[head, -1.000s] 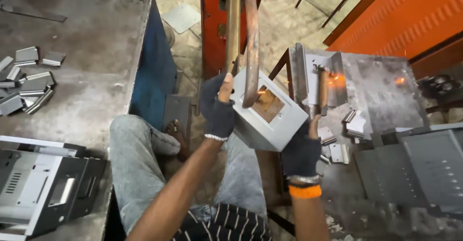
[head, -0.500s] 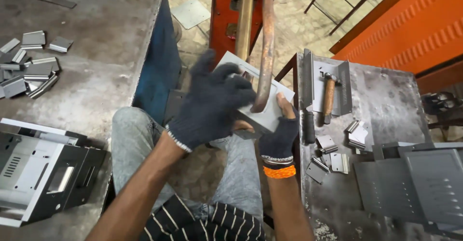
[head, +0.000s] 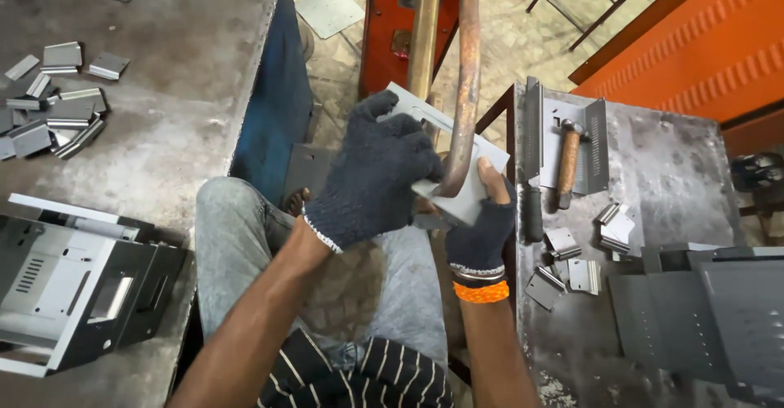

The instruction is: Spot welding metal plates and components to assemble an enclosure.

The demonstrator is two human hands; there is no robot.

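Most of the grey sheet-metal box (head: 457,187) is buried under the gloved left hand (head: 371,175), so you can't really make out its shape, and the rusty bent rod (head: 465,89) crosses in front of it too. The right hand (head: 483,220) mostly sits behind the box, so only the thumb and cuff show. The rod and brass bar (head: 425,28) both run off the top edge. The grey panel stack (head: 702,310) is cut off at the right edge, and the metal housing (head: 73,294) at the left.
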